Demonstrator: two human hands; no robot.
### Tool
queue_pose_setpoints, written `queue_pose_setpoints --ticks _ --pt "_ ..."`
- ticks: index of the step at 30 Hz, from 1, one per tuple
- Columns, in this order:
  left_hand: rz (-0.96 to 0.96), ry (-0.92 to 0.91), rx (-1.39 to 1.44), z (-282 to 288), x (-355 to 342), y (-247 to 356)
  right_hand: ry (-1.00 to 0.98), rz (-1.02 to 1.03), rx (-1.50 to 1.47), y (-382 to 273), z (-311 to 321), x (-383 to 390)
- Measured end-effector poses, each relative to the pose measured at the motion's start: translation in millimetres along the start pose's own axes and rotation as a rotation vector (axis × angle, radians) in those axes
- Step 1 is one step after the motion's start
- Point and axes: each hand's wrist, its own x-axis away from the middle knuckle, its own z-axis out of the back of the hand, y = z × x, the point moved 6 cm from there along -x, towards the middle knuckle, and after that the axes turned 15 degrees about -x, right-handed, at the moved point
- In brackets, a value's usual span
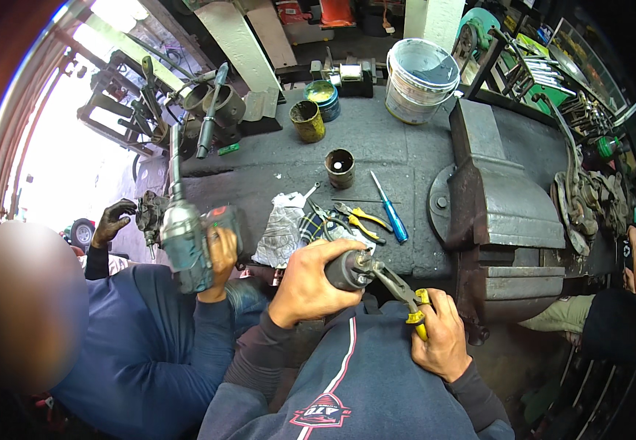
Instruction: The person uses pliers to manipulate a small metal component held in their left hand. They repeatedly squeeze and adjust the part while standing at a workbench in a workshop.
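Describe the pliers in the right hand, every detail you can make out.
The pliers have long, tapering jaws of dull grey metal and bright yellow grips that look like plastic or rubber. The right hand wraps the grips, partly hiding them. The tool slants up and leftward, in front of the person's body, its nose at the metal end of a dark cylinder held in the left hand. Whether the tips clamp that end or merely meet it is unclear.

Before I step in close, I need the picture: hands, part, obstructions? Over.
Left hand gripping dark cylindrical part. Right hand on yellow-handled pliers, their nose at the part's end. Power tool in co-worker's hand, to the left.
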Motion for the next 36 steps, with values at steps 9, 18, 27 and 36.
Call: queue_pose_setpoints --ticks 9,18,27,36 --pt "0.082 -0.800 0.785 -59 14 -48 -0.118 0.189 0.056 22 0 -3" --pt "0.349 0.361 0.259 -96 2 -152 0.060 -0.129 -0.177 30 0 16" --pt "0.505 0.612 0.269 -102 10 -220 0.122 -0.148 -0.251 32 -8 19" --pt "0.489 0.531 -0.084 -75 -16 -245 0.062 -0.118 -0.262 46 -19 12"
